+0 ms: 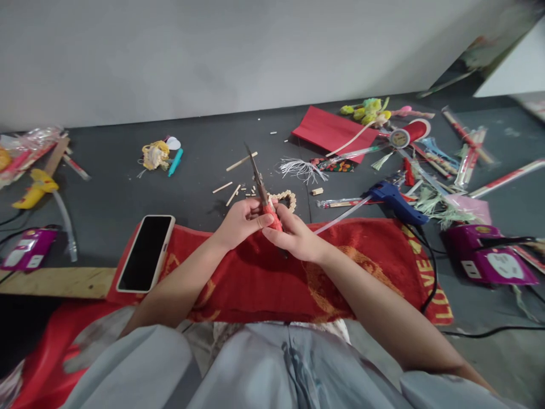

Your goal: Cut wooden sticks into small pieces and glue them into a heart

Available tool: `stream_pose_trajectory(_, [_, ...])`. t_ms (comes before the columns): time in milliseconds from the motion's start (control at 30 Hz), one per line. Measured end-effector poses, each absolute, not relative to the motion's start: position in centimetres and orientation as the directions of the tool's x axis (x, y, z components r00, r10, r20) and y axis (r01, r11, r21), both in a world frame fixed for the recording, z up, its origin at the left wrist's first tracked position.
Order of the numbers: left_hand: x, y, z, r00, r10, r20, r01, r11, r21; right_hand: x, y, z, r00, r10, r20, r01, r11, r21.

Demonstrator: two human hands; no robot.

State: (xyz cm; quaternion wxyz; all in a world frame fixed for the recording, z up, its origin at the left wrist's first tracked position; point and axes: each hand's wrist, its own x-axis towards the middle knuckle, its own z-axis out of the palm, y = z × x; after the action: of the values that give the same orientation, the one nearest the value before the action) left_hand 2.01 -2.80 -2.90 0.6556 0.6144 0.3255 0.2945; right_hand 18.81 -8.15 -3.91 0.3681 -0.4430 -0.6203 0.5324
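Observation:
Both hands meet in front of me over the red towel (264,284). Between them is a pair of scissors (256,175) with a red-covered handle, its dark metal point slanting up and left. My left hand (242,222) is closed, with its thumb against the red handle. My right hand (298,234) is closed on the handle from the other side. A curved band of small pale wooden pieces (292,200) shows just beyond my right fingertips; whether they touch it, I cannot tell. Short cut sticks (233,195) and crumbs lie on the grey table past my left hand.
A phone (146,254) lies at the left. A blue glue gun (394,201) with its cord lies at the right; a yellow one (36,188) is far left. Behind are red paper (332,133), a red thread spool (411,133), white threads (302,168) and wrapped chopsticks (470,159).

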Motion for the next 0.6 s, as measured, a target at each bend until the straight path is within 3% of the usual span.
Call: stream_pose_trajectory(600, [1.98,-2.68,-2.25,0.627,0.777,-0.058,0.06,0.026,0.998,18.51,-8.23,-3.32,-0.315,0.949,-0.028,0.151,0.021,-0.988])
